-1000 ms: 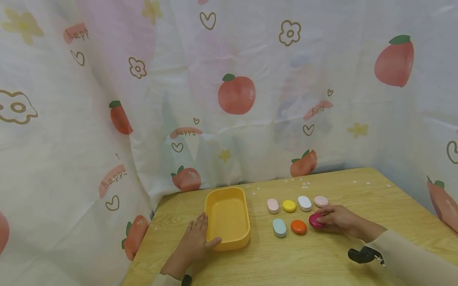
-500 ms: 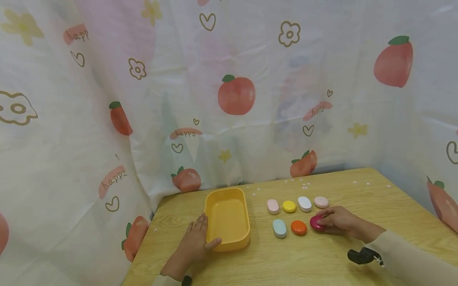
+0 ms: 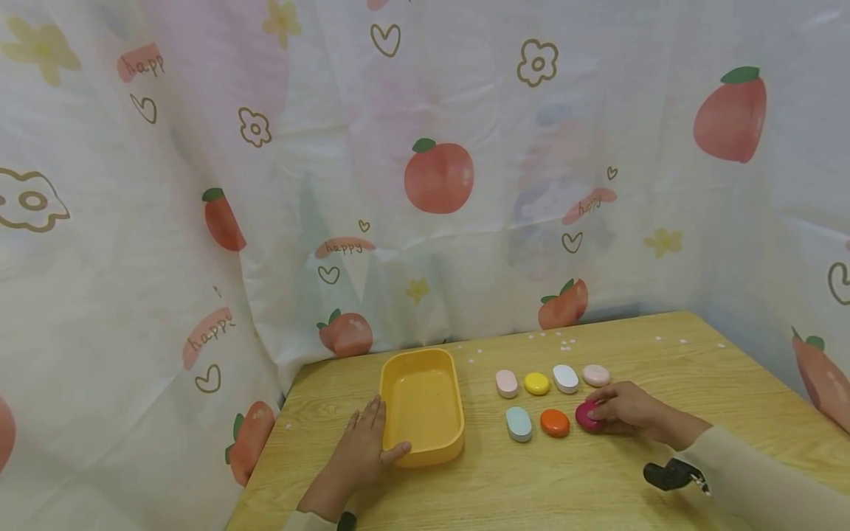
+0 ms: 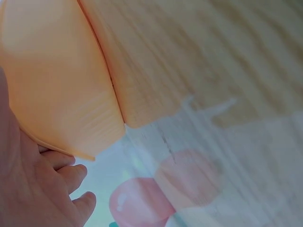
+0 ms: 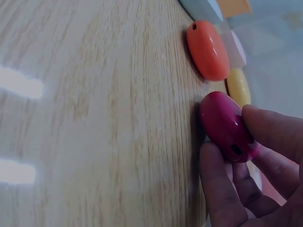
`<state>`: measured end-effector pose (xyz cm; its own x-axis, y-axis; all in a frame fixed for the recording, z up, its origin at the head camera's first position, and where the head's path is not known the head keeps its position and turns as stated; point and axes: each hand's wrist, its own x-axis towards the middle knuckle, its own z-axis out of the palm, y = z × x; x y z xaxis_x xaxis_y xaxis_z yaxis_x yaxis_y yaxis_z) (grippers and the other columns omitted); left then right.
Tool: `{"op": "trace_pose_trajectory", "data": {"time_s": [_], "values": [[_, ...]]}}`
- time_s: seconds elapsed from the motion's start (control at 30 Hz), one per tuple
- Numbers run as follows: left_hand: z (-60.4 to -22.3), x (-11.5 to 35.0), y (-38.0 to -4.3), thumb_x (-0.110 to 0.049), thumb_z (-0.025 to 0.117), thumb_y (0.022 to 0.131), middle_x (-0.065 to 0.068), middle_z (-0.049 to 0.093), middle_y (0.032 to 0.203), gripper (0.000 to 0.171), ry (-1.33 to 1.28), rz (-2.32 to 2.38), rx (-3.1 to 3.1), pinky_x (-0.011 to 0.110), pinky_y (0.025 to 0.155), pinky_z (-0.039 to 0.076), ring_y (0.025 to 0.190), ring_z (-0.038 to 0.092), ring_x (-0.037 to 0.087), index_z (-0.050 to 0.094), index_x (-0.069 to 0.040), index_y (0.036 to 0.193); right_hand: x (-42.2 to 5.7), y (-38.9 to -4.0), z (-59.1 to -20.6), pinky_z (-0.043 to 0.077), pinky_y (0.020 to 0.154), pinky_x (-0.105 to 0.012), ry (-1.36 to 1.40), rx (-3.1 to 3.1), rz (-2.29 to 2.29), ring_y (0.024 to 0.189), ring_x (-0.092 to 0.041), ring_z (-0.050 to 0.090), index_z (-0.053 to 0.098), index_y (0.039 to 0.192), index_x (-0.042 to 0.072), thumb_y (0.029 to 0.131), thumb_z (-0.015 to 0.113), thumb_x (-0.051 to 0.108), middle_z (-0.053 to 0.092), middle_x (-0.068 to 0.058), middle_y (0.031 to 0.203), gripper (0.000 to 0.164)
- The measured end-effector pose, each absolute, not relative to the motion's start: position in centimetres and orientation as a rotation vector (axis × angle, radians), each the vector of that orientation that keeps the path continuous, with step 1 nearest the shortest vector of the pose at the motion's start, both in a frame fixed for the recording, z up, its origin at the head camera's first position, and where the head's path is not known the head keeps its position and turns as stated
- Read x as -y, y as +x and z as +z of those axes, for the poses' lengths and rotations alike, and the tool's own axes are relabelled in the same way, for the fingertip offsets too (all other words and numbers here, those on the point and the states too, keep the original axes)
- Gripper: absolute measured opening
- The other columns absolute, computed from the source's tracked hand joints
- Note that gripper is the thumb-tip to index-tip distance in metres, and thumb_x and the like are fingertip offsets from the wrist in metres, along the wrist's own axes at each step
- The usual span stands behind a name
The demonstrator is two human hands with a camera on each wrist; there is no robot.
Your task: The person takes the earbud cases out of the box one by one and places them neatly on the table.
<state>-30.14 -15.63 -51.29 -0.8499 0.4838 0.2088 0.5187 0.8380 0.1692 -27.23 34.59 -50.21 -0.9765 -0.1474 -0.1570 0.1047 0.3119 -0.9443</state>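
Note:
My left hand [image 3: 358, 450] rests against a yellow plastic tub [image 3: 387, 402]. Its fingers lie straight along the left side, with the thumb at the near rim. Fingertips touch the tub's rim in the left wrist view. On the right, my right hand [image 3: 637, 410] pinches a glossy magenta oval case [image 5: 220, 120] between thumb and fingers, low at the table. A small dark slot shows in its end. Left of it lies a similar orange case [image 3: 554, 422], then a pale blue one [image 3: 519, 424].
Behind stands a row of a pink case [image 3: 507, 383], a yellow case [image 3: 536, 383], a white case [image 3: 565, 378] and a light pink case [image 3: 596, 375]. Small white bits [image 3: 566, 346] are scattered near the wooden table's [image 3: 491, 479] back edge. A fruit-print curtain [image 3: 465, 258] hangs behind.
Over the last second, the magenta case has shifted slightly toward me with the right hand's grip on it. My left hand and the tub have stayed put.

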Motion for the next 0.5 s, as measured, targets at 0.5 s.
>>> {"op": "trace_pose_trajectory", "data": {"time_s": [0.5], "values": [[-51.01,15.61,-30.04,-0.066,0.042,0.094,0.025,0.019,0.156,0.095,-0.779,-0.315,2.886,0.056,0.113,0.015,0.144,0.019,0.035,0.024,0.009,0.149,-34.04,-27.08,-49.51,0.053,0.068,-0.035,-0.067,-2.609,-1.456,0.08,-0.019,0.057,0.063,0.107,-0.013,0.083,0.069,0.003,0.063,-0.009,0.092,0.029]]}}
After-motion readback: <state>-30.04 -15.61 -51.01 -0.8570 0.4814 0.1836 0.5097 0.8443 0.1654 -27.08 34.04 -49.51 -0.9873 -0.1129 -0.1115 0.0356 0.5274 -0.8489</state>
